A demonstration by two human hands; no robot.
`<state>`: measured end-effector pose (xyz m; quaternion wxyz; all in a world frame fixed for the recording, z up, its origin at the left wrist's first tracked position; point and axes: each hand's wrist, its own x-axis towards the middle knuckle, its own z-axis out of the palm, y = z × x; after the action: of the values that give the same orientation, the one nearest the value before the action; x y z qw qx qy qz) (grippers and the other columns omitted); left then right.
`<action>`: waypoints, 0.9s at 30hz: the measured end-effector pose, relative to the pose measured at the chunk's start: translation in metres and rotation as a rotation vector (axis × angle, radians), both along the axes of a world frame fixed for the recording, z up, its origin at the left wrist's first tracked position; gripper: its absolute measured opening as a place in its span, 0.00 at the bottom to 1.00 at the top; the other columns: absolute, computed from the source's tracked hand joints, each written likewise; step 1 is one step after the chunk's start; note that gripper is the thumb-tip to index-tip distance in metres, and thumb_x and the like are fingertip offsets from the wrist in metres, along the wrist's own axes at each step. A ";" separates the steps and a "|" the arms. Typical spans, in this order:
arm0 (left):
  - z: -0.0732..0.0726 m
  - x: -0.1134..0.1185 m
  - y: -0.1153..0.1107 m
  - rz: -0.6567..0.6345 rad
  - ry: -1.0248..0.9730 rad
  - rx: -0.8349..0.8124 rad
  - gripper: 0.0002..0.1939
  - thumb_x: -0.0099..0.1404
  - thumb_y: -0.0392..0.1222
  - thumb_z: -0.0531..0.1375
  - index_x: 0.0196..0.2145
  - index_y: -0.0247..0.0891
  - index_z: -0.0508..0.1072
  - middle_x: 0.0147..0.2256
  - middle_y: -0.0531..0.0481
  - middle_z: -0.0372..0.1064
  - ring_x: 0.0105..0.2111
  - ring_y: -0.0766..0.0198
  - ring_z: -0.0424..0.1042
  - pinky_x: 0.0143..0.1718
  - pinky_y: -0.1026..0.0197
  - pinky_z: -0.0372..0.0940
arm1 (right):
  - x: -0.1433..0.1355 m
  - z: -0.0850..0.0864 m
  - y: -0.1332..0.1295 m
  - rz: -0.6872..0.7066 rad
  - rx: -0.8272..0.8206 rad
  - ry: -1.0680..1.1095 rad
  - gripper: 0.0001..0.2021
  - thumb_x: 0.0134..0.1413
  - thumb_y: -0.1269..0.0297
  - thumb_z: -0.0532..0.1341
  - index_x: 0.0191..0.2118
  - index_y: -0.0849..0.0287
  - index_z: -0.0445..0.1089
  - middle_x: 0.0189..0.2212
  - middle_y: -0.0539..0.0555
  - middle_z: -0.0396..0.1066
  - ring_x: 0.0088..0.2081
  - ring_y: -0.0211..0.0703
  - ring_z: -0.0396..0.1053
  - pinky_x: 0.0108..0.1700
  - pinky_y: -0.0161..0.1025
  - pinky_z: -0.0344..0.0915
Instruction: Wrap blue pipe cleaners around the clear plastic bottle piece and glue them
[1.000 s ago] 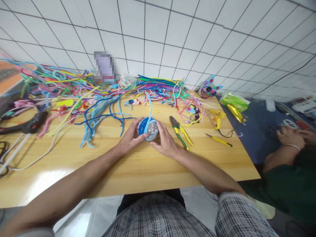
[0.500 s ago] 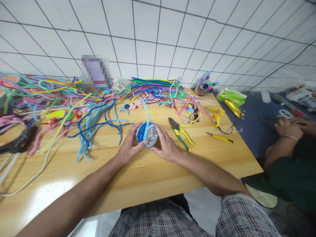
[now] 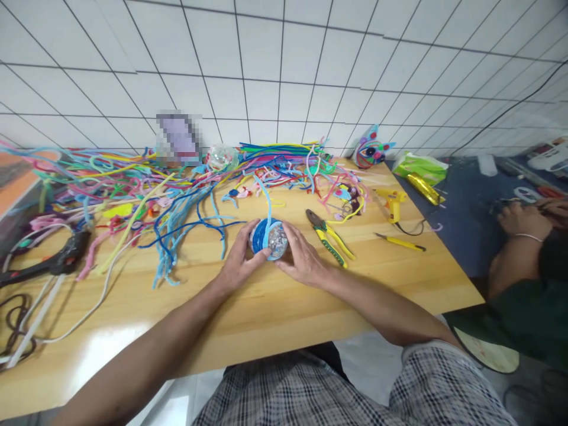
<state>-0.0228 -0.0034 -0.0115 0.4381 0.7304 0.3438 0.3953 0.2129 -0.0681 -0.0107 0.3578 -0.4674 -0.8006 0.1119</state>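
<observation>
Between my two hands is a clear ball (image 3: 278, 241), its left part wrapped in dark blue pipe cleaner. A light blue pipe cleaner (image 3: 269, 204) runs over the ball, its free end reaching up and away from me. My left hand (image 3: 238, 258) grips the wrapped side, thumb pressed on the front near the light blue strand. On the bare, see-through side, my right hand (image 3: 305, 258) curls its fingers round the ball. Pliers (image 3: 326, 234) with yellow and green handles lie just right of my right hand.
Pipe cleaners (image 3: 177, 219) in many colours spread along the wall side. A black glue gun (image 3: 71, 251) with a white cord lies left. A yellow glue gun (image 3: 393, 204), a yellow craft knife (image 3: 399, 242) and a decorated ball (image 3: 370, 149) are right. A co-worker's hand (image 3: 523, 222) works beyond the table edge.
The view has shifted slightly, showing more of the table's left side. Both hands keep hold of the ball, which looks almost unchanged.
</observation>
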 end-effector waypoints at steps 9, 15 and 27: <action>0.001 0.001 0.005 -0.002 -0.015 -0.046 0.43 0.71 0.63 0.68 0.74 0.44 0.61 0.72 0.36 0.63 0.73 0.40 0.65 0.77 0.35 0.59 | -0.001 -0.005 0.004 -0.027 0.018 -0.017 0.58 0.67 0.63 0.70 0.84 0.53 0.26 0.79 0.73 0.52 0.81 0.65 0.53 0.78 0.69 0.61; 0.008 0.000 0.004 0.008 0.018 -0.044 0.45 0.70 0.65 0.68 0.74 0.42 0.60 0.73 0.35 0.63 0.73 0.40 0.65 0.77 0.36 0.59 | -0.004 -0.005 0.006 -0.015 0.013 -0.021 0.59 0.66 0.65 0.70 0.84 0.54 0.22 0.79 0.75 0.51 0.81 0.66 0.52 0.79 0.70 0.60; 0.015 -0.007 -0.002 0.047 0.073 -0.083 0.46 0.69 0.66 0.69 0.75 0.44 0.61 0.74 0.37 0.63 0.73 0.38 0.65 0.78 0.36 0.60 | -0.009 -0.001 0.002 0.015 -0.044 0.016 0.61 0.67 0.63 0.70 0.83 0.54 0.18 0.81 0.75 0.47 0.82 0.66 0.48 0.80 0.68 0.57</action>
<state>-0.0297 -0.0050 0.0035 0.4457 0.7174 0.3926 0.3640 0.2035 -0.0656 -0.0119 0.3528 -0.4680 -0.7987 0.1360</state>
